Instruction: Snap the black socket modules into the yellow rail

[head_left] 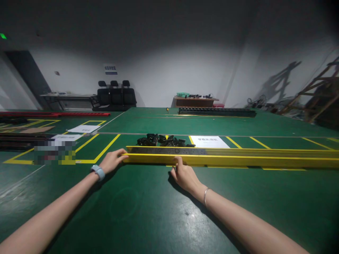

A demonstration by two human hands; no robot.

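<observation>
A long yellow metal channel lies across the green table and runs out of view on the right. A dark speckled strip marked with a D sits inside its left part. My left hand, with a pale watch strap at the wrist, pinches the channel's left end. Along the near side, my right hand has curled fingers on the front wall, the index finger at its upper edge. Just behind the channel is a pile of small black parts.
A white paper sign lies behind the channel among yellow tape lines. Farther back are a black slatted rail and a small yellow-handled tool. Red bars and dark bars lie at left. Black seats stand by the wall.
</observation>
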